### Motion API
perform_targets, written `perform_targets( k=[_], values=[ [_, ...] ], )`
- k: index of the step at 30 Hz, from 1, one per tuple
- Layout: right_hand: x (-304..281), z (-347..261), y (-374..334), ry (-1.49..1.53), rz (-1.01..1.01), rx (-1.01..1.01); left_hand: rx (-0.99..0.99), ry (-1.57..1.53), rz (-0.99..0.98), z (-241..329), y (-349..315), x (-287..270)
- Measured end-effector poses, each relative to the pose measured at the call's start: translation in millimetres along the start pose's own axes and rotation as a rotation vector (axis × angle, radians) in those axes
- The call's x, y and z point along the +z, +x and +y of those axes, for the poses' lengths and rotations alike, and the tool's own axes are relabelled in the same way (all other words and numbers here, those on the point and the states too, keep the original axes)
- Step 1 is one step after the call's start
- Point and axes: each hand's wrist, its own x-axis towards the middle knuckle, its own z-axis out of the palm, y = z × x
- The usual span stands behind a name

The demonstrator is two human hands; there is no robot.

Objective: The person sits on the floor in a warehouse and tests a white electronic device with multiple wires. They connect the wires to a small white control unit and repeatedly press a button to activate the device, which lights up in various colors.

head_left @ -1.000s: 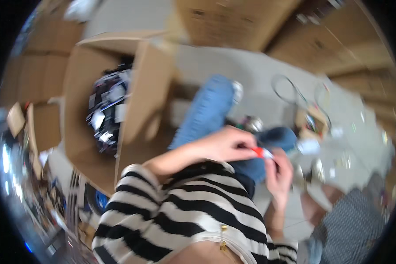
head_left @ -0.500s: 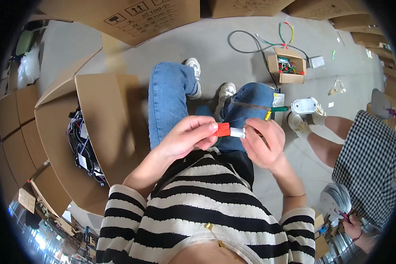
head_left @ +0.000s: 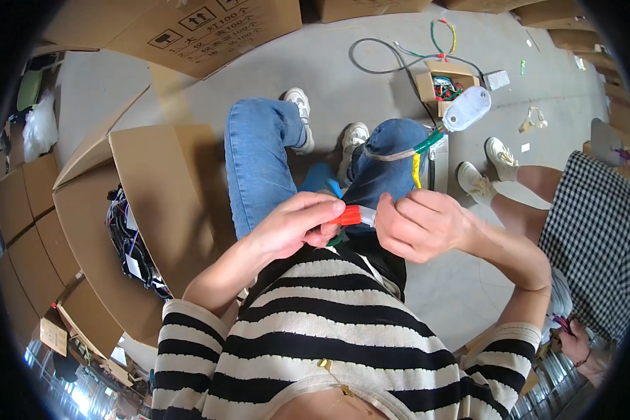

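Over my lap, my left hand (head_left: 297, 222) is closed, with thumb and fingers pinching a red plastic connector (head_left: 344, 215). A white connector (head_left: 367, 215) meets its right end. My right hand (head_left: 421, 225) is curled closed around the far end of that white piece, so its grip is partly hidden. A yellow sleeved wire (head_left: 416, 172) rises from behind the right hand. Beyond it, a green sleeve (head_left: 429, 141) leads to a clear oval plastic part (head_left: 467, 109) above my right knee.
At my left stands an open carton (head_left: 150, 210) holding bundled black wire harnesses (head_left: 127, 234). A small box (head_left: 428, 89) of coloured wire parts sits ahead on the floor, beside a looped grey cable (head_left: 371, 70). A person in a checked garment (head_left: 588, 238) is at the right.
My right hand has turned and its fingers have curled in more. The clear oval part has swung up and left, and more yellow wire shows. The left hand keeps the red connector.
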Motion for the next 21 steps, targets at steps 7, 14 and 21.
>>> perform_targets(
  k=[7,14,21],
  values=[
    [-6.4,5.6,-4.7,-0.029,0.013,-0.077,-0.039,0.018,0.027,-3.4,5.5,5.0],
    [-3.3,3.4,-6.9,0.021,0.081,-0.105,-0.022,-0.107,-0.264,-12.7,22.1,-17.1],
    [-7.0,3.3,-10.8,-0.012,0.029,-0.130,-0.105,0.040,-0.105,-2.5,18.9,-8.1]
  ],
)
